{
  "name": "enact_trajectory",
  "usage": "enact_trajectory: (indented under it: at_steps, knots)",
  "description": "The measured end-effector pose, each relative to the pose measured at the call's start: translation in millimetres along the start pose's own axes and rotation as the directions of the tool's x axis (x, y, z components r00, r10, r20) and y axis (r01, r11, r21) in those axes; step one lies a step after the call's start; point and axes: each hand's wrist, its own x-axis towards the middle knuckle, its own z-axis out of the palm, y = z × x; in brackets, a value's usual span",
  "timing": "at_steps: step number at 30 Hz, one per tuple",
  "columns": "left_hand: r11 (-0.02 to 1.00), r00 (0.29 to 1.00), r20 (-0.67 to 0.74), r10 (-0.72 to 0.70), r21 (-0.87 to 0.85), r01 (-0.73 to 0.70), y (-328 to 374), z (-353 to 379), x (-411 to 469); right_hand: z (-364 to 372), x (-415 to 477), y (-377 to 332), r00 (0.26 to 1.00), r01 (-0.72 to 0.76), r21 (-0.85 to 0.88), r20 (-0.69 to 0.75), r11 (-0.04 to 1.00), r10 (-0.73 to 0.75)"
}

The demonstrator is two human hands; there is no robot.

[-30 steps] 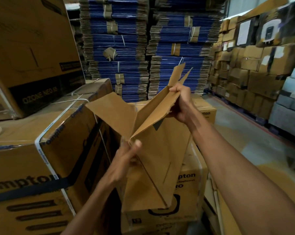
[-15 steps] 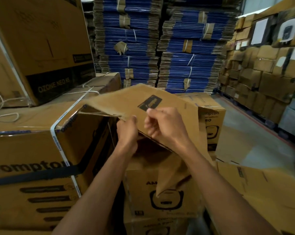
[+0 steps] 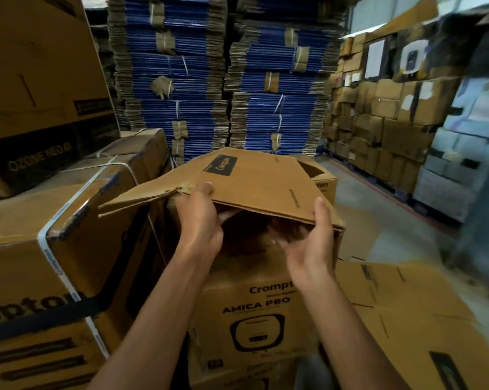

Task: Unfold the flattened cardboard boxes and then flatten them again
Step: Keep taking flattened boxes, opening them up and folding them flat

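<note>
Warehouse aisle. 2 tall stacks of blue flattened cartons [image 3: 181,94] at the back, wall of brown cartons [image 3: 378,122] on the right. Big OZONE NEO box [image 3: 40,80] upper left, sitting on a strapped Crompton carton [image 3: 69,220]. AMICA PRO carton [image 3: 254,319] stands in the centre, below the hands. Flat cardboard sheet [image 3: 406,319] lies lower right, tilted.

Task item: brown cardboard box [image 3: 254,181], held in the air above the AMICA PRO carton, nearly flat, printed panel up, near edge gaping slightly with a dark gap under the top panel.

Left hand [image 3: 199,223] pinches the near edge, thumb on top, fingers tucked under the panel. Right hand [image 3: 308,246] is palm up at the near right corner, thumb on the top edge, fingers curled into the gap.

Step, my read: box is mid-way between flat and open. Can't tell which way from this alone, though fingers in the gap suggest opening. Next move then needs the 2 panels pulled apart until the sides square up, flaps left free.
</note>
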Motion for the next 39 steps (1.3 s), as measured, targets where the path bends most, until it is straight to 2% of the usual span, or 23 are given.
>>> enact_trajectory:
  at_steps: [4, 10, 18, 24, 29, 33, 36, 39]
  knots:
    - [0.998, 0.999, 0.039, -0.034, -0.043, 0.036, -12, 3, -15, 1, 9, -14, 0.993, 0.083, 0.021, -0.084, 0.996, -0.081]
    - [0.987, 0.986, 0.142, -0.089, -0.124, 0.107, -25, 7, -30, -4, -2, -47, 0.966, 0.24, -0.103, -0.067, 0.965, -0.248]
    - [0.972, 0.953, 0.25, -0.172, -0.112, 0.204, -70, 40, -68, -53, -18, -94, 0.928, 0.324, -0.114, -0.154, 0.939, -0.339]
    - [0.89, 0.863, 0.406, -0.299, -0.206, 0.406, -102, 63, -113, -108, -29, -158, 0.889, 0.403, -0.142, -0.172, 0.904, -0.424]
    - [0.864, 0.798, 0.465, -0.383, -0.126, 0.488, -165, 86, -157, -176, -45, -219, 0.856, 0.455, -0.211, -0.165, 0.865, -0.49]
    - [0.836, 0.753, 0.495, -0.434, -0.09, 0.541, -238, 100, -199, -257, -52, -265, 0.853, 0.446, -0.219, -0.188, 0.868, -0.486]
    - [0.832, 0.734, 0.468, -0.492, 0.004, 0.555, -302, 96, -227, -327, -57, -283, 0.87, 0.392, -0.181, -0.244, 0.902, -0.428]
    - [0.794, 0.722, 0.356, -0.594, 0.117, 0.596, -365, 77, -251, -403, -62, -283, 0.876, 0.261, -0.133, -0.384, 0.956, -0.293]
